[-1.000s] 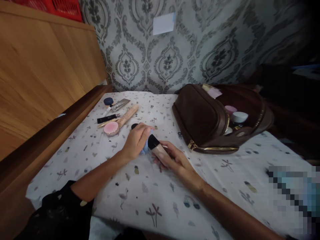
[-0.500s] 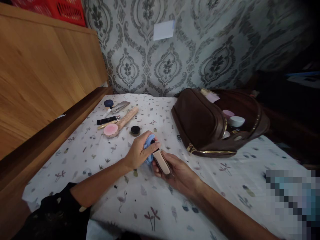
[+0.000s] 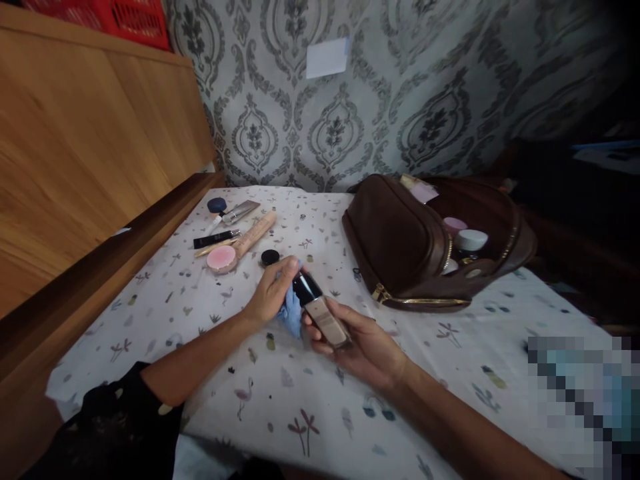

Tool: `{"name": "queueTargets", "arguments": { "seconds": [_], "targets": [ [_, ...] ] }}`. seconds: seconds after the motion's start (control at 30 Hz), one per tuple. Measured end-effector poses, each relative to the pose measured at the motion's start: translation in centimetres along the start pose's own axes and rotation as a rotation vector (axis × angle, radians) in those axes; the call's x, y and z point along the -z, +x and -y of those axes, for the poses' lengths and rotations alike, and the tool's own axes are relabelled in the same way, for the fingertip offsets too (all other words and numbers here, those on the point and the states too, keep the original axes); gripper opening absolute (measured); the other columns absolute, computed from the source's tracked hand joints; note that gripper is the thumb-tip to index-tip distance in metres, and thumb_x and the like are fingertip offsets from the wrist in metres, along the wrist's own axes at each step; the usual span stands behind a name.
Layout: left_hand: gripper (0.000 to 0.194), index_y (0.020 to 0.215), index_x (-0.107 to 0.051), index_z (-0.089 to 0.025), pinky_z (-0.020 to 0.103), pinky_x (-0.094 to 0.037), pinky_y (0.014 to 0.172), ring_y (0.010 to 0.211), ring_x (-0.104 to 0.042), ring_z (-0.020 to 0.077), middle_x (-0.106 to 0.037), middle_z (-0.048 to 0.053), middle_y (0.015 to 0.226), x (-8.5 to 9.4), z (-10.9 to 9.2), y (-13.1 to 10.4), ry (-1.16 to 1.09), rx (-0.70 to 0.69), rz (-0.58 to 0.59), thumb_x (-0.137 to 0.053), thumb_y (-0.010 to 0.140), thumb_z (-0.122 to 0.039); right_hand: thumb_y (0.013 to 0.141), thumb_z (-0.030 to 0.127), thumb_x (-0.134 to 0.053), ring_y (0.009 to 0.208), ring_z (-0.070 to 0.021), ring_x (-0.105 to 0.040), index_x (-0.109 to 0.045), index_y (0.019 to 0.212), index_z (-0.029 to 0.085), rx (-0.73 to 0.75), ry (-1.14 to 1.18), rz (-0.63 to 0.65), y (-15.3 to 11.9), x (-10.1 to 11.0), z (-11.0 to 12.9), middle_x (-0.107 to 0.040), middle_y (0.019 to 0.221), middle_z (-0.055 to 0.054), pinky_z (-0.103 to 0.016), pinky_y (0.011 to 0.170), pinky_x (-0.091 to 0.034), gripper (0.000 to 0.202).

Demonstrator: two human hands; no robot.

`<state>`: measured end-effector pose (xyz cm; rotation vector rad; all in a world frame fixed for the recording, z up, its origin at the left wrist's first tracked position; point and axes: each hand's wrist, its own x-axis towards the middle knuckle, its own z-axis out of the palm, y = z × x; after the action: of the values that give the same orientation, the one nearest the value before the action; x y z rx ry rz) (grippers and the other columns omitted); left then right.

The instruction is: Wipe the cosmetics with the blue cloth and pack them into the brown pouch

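My right hand [image 3: 367, 343] is closed around a foundation bottle [image 3: 327, 321], a beige glass body with a black cap, tilted with the cap toward the upper left. My left hand [image 3: 271, 290] grips a blue cloth [image 3: 290, 312], which hangs below its fingers against the side of the cap. Just beyond the left hand sits a small jar with a black lid [image 3: 271, 257], partly hidden by that hand.
Left on the patterned tablecloth lie a pink round compact [image 3: 221, 259], a beige tube [image 3: 257, 233], a black tube [image 3: 217, 239], a silver tube [image 3: 242, 212] and a blue-lidded jar [image 3: 217, 205]. An open brown bag [image 3: 400, 247] holding several cosmetics stands at right.
The left thumb and cloth have shifted off the bottle's front, so the black cap now shows. The bottle has turned slightly in my right hand, and more cloth hangs down.
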<state>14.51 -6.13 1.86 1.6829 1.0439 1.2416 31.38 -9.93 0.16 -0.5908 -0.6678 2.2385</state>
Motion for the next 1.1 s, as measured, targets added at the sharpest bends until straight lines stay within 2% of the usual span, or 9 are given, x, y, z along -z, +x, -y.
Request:
{"name": "queueTargets", "arguments": {
  "seconds": [0.1, 0.2, 0.3, 0.43, 0.77, 1.1],
  "targets": [
    [0.051, 0.1, -0.064, -0.019, 0.029, -0.046, 0.074, 0.076, -0.055, 0.0168, -0.06, 0.002, 0.081, 0.17, -0.33, -0.07, 0.014, -0.055, 0.139, -0.044, 0.09, -0.064, 0.081, 0.042, -0.068, 0.061, -0.0108, -0.047, -0.066, 0.083, 0.013, -0.053, 0.079, -0.01, 0.02, 0.37, 0.28, -0.06, 0.078, -0.007, -0.02, 0.047, -0.032, 0.028],
    [0.043, 0.101, -0.063, -0.018, 0.029, -0.045, 0.074, 0.076, -0.054, 0.0169, -0.06, 0.002, 0.083, 0.16, -0.55, -0.24, 0.029, -0.064, 0.199, -0.051, 0.09, -0.057, 0.086, 0.041, -0.062, 0.055, -0.0095, -0.041, -0.065, 0.082, 0.013, -0.076, 0.063, -0.015, -0.05, 0.5, 0.43, -0.059, 0.076, -0.006, -0.019, 0.041, -0.027, 0.028],
    [0.038, 0.089, -0.062, -0.017, 0.026, -0.044, 0.07, 0.072, -0.052, 0.0148, -0.055, 0.001, 0.076, -0.09, -0.45, -0.34, 0.006, -0.056, 0.156, -0.05, 0.092, -0.053, 0.086, 0.043, -0.06, 0.052, -0.0082, -0.037, -0.064, 0.079, 0.013, -0.075, 0.02, 0.006, -0.08, 0.48, 0.4, -0.057, 0.073, -0.005, -0.019, 0.039, -0.024, 0.031],
    [0.034, 0.085, -0.061, -0.017, 0.024, -0.042, 0.065, 0.067, -0.048, 0.0126, -0.051, -0.001, 0.071, -0.38, -0.25, -0.41, 0.0, -0.047, 0.112, -0.05, 0.093, -0.049, 0.089, 0.047, -0.055, 0.049, -0.0081, -0.033, -0.063, 0.077, 0.014, -0.066, -0.014, 0.048, 0.0, 0.5, 0.27, -0.053, 0.066, -0.004, -0.018, 0.038, -0.023, 0.036],
    [0.036, 0.085, -0.064, -0.018, 0.028, -0.046, 0.073, 0.074, -0.055, 0.0161, -0.061, 0.002, 0.076, -0.42, -0.6, -0.37, 0.055, -0.094, 0.053, -0.048, 0.093, -0.049, 0.092, 0.044, -0.051, 0.05, -0.007, -0.033, -0.063, 0.078, 0.011, -0.088, 0.054, 0.065, -0.02, 0.77, 0.27, -0.053, 0.071, -0.005, -0.015, 0.036, -0.024, 0.037],
    [0.033, 0.089, -0.064, -0.018, 0.028, -0.046, 0.075, 0.076, -0.057, 0.0159, -0.062, 0.002, 0.079, -0.62, -0.61, -0.78, 0.058, -0.099, 0.069, -0.046, 0.095, -0.045, 0.096, 0.043, -0.046, 0.047, -0.0053, -0.034, -0.065, 0.076, 0.008, -0.108, 0.088, 0.079, -0.01, 0.96, 0.22, -0.055, 0.067, -0.005, -0.013, 0.035, -0.026, 0.045]
  ]
}}
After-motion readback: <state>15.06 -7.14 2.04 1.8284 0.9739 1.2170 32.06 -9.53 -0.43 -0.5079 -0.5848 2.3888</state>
